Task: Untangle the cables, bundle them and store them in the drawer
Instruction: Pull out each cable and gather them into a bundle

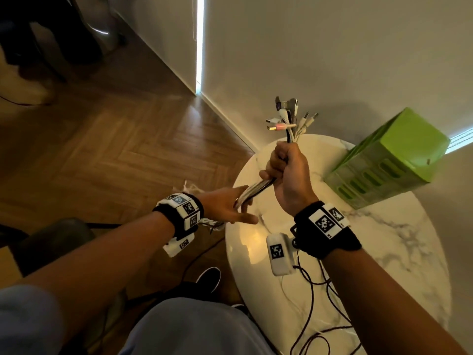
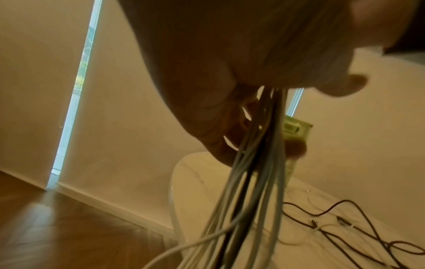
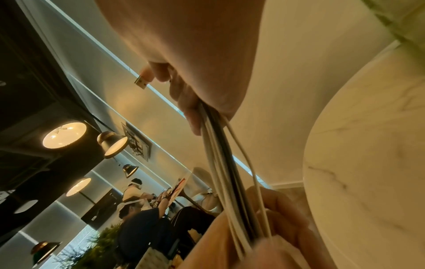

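My right hand (image 1: pixel 284 170) grips a bundle of white and dark cables (image 1: pixel 258 188) in a fist, held above the table's left edge. The plug ends (image 1: pixel 289 116) fan out above the fist. The bundle runs down and left into my left hand (image 1: pixel 230 208), which holds it between thumb and fingers; the tails trail out past that wrist. The right wrist view shows the cables (image 3: pixel 225 163) stretched taut between both hands. A green plastic drawer unit (image 1: pixel 384 160) stands at the back right of the table, its drawers closed.
The round white marble table (image 1: pixel 384 239) carries loose dark and white cables (image 1: pixel 320 303) near my right forearm, also seen as loose cables (image 2: pixel 368 236). A wall runs close behind the table. Wooden floor (image 1: pixel 115 149), a dark stool (image 1: pixel 51 239) and my shoe (image 1: pixel 208 278) lie left.
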Available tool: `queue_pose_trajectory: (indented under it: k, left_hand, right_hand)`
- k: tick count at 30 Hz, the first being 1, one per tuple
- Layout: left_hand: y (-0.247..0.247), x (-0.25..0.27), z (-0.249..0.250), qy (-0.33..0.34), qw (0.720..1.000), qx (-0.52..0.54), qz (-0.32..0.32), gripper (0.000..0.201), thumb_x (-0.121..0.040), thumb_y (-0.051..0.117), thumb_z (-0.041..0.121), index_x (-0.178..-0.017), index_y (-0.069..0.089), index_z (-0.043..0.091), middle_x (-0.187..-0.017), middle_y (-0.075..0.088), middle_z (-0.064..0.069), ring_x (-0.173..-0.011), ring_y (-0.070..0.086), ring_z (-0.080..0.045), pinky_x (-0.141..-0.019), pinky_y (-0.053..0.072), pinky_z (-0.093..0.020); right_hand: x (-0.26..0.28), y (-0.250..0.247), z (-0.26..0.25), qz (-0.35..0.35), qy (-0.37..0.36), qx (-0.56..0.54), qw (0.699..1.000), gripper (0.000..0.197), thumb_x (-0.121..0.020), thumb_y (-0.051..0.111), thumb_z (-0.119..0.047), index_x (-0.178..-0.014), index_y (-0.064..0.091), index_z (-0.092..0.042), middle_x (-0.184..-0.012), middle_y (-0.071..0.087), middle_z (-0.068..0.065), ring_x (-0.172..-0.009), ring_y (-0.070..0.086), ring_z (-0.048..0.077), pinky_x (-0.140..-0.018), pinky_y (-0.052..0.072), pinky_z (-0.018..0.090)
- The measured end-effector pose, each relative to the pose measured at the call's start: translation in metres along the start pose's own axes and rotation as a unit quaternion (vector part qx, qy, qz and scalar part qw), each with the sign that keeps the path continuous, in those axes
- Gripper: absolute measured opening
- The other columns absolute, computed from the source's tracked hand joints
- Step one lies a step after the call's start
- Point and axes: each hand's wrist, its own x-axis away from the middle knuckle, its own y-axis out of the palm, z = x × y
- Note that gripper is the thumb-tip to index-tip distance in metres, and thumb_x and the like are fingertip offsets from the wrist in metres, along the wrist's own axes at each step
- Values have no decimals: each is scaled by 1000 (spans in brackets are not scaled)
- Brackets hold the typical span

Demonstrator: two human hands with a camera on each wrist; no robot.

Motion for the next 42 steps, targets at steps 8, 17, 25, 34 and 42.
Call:
queue_pose_trajectory:
  k: [8,17,25,34,42]
  left_hand:
    - [-17,-13,73,177,953,243,22,87,-80,45,87,-133,49,18,-137,53,-24,-126,53,-26,-109,43,-41]
    - [-19,-36,147,120,980,141,-69,38,-108,46,27,-84,74,35,-75,66,19,-73,63,6,-73,49,-22]
    - [-8,-68,166,61,919,237,-309,35,-100,49,26,-70,53,8,-68,61,-9,-85,69,-33,-98,52,-47]
    - [25,-109,167,-13,942,336,-6,40,-104,55,30,-67,38,27,-58,23,6,-48,25,-10,-62,37,-32]
    - [49,-147,158,-5,986,163,27,40,-96,67,37,-67,42,23,-54,37,4,-51,41,-12,-64,48,-34]
  right_hand:
    - [23,-39,-1,-134,52,33,989,15,-74,43,0,-70,40,-14,-65,32,2,-55,20,15,-53,27,29]
    - [49,-87,33,-150,33,8,988,25,-80,56,3,-71,62,-19,-75,59,5,-75,58,20,-77,50,36]
    - [52,-107,83,-98,75,277,953,45,-99,57,-48,-79,68,-10,-78,75,13,-80,72,28,-90,56,52]
    - [33,-149,81,-59,59,440,894,39,-93,65,-52,-114,64,-18,-113,70,0,-97,66,16,-90,54,41]
    - [70,-283,99,190,-21,431,882,7,-93,67,-14,-93,63,-8,-87,66,6,-78,61,22,-76,52,40]
